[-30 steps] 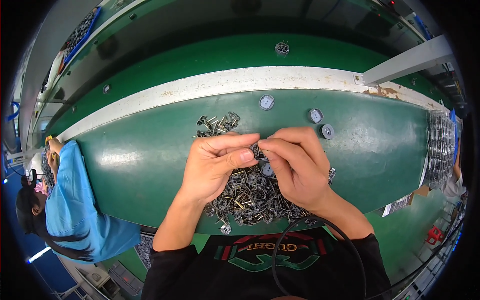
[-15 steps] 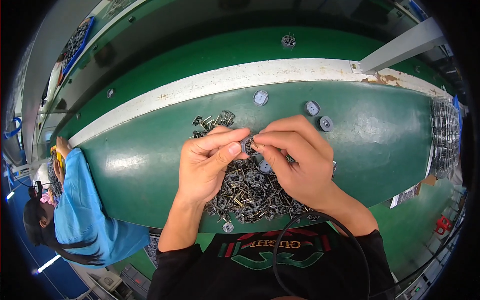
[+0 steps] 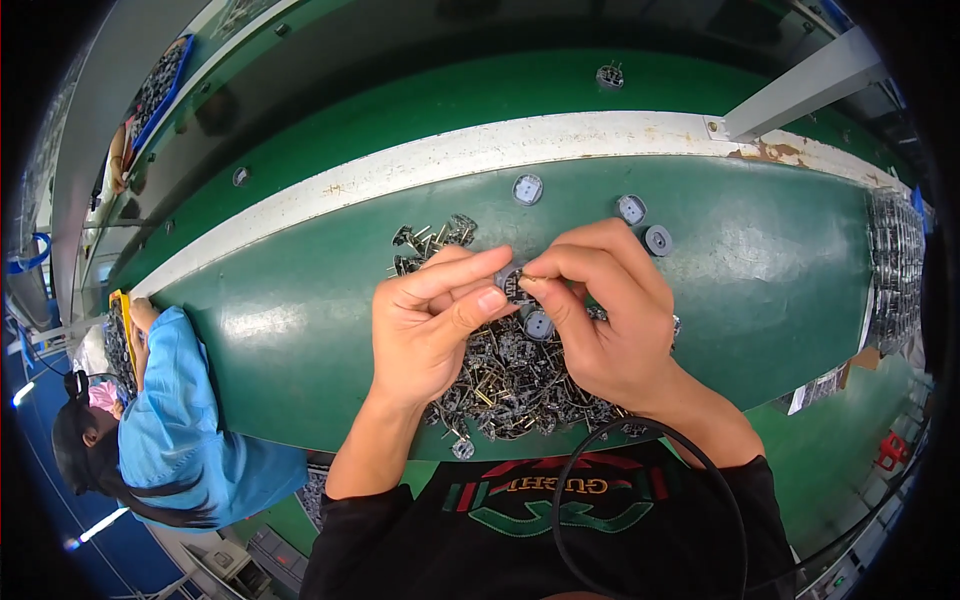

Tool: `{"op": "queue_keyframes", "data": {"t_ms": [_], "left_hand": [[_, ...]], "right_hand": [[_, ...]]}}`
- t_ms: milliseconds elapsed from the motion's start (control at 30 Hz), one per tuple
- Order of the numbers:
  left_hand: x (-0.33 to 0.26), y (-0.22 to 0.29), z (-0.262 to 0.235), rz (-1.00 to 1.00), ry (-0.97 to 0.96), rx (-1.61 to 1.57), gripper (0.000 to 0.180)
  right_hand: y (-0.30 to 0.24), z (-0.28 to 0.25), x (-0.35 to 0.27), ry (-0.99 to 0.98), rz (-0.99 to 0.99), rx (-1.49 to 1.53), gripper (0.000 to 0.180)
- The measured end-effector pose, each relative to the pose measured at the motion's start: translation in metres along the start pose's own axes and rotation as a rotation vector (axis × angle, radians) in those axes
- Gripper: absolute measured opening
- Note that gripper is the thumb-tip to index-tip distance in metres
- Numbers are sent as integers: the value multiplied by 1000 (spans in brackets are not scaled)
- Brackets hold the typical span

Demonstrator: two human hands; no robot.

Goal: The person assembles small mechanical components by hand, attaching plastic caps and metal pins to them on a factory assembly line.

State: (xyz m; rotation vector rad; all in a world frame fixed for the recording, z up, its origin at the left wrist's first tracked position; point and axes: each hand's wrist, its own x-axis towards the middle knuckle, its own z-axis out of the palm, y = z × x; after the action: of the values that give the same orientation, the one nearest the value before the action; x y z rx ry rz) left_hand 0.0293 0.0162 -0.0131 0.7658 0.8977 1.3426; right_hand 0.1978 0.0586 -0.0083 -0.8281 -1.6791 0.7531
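Small round dark metal component [image 3: 513, 283], pinched between fingertips of both hands, sits above a heap of dark metal parts with brass pins [image 3: 510, 375] on the green work table [image 3: 280, 330]. Left hand [image 3: 430, 325] and right hand [image 3: 610, 315] both grip it. Three grey round caps [image 3: 630, 209] lie beyond.

Green bench top [image 3: 780, 270] with a white strip [image 3: 600, 135] along the far side. On it: a big heap of small metal parts [image 3: 510, 385], three round grey caps [image 3: 527, 189] [image 3: 630, 209] [image 3: 657, 240] lying apart nearby.
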Motion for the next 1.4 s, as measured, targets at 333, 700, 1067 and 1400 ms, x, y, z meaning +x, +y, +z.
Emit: {"op": "queue_keyframes", "data": {"t_ms": [333, 700, 1067, 1400], "left_hand": [[-1, 4, 5, -4, 11, 23, 32], [86, 50, -59, 140, 305, 845, 24], [161, 64, -126, 138, 240, 1086, 28], [312, 181, -310, 403, 559, 2161, 56]], "right_hand": [[12, 4, -3, 5, -321, -268, 25], [27, -16, 12, -408, -32, -122, 27], [29, -9, 22, -687, 264, -143, 15], [33, -8, 18, -659, 219, -86, 28]]}}
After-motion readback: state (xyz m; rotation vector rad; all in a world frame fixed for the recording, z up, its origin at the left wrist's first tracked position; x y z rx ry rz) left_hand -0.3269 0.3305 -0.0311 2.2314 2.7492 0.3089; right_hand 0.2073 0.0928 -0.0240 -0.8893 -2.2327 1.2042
